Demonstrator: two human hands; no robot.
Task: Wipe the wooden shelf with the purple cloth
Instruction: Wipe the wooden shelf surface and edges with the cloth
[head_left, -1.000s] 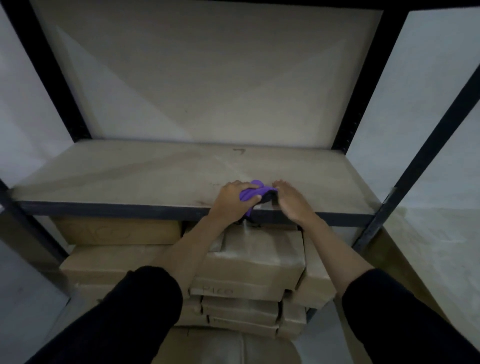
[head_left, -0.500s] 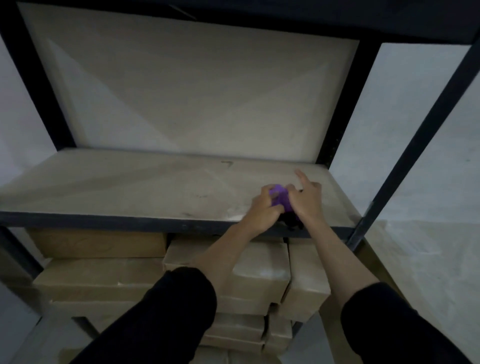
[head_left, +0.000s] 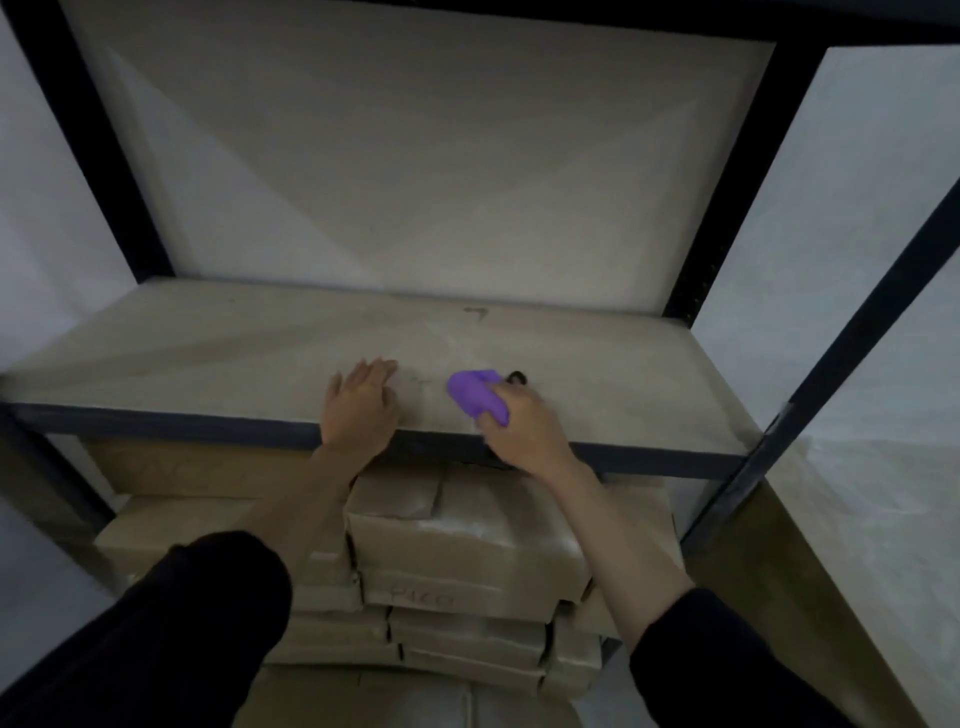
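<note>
Now gripping the purple cloth (head_left: 475, 393) on the wooden shelf (head_left: 208, 358) with the right hand (head_left: 522, 423) alone, resting the released left hand (head_left: 361, 404) flat there; hiding right fingertips under cloth

The left hand (head_left: 358, 408) has let go of the purple cloth (head_left: 477, 396) and now lies flat on the wooden shelf (head_left: 208, 353); the right hand (head_left: 522, 423) alone grips it.

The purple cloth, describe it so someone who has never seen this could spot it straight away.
Find the wooden shelf in the black metal rack, above the stacked cardboard boxes. Near its front edge, right of centre, the right hand grips the bunched purple cloth. It is the only brightly coloured thing among beige and black.
</note>
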